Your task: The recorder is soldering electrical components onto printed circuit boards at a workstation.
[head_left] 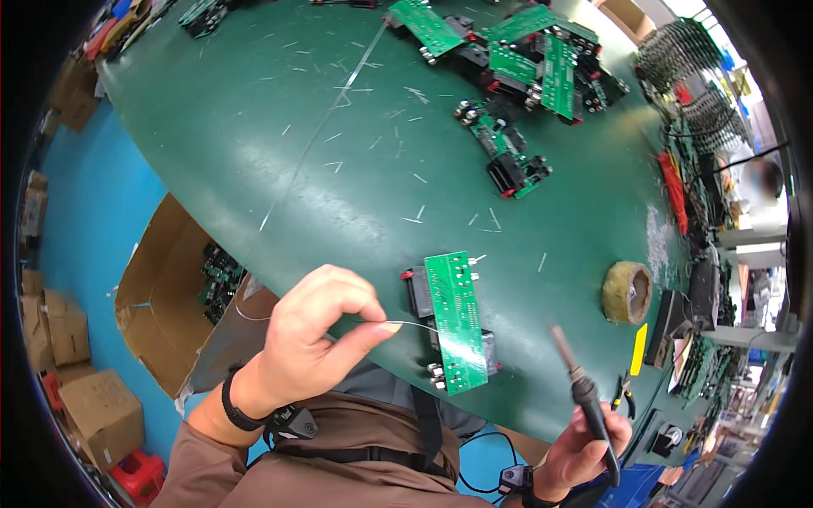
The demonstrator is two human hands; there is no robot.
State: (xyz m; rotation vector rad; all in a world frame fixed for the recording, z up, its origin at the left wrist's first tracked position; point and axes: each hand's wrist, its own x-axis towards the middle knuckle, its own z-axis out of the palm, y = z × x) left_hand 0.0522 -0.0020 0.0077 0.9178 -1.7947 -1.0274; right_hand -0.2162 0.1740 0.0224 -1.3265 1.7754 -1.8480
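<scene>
A green circuit board (458,326) with black parts under its edges lies on the green table in front of me, underside up. My left hand (322,326) is just left of it, thumb and forefinger pinched on a thin solder wire (415,323). The wire's free end reaches onto the board, and its tail trails off to the left. At the lower right my right hand (584,449) is closed around the black handle of a soldering iron (586,391). The iron's tip points up and left, well apart from the board.
Several circuit boards (555,76) are heaped at the back, with one loose board (504,151) nearer. A round yellowish tub (627,292) and pliers (624,395) are on the right. Wire clippings litter the table. A cardboard box (165,288) holding boards stands at left.
</scene>
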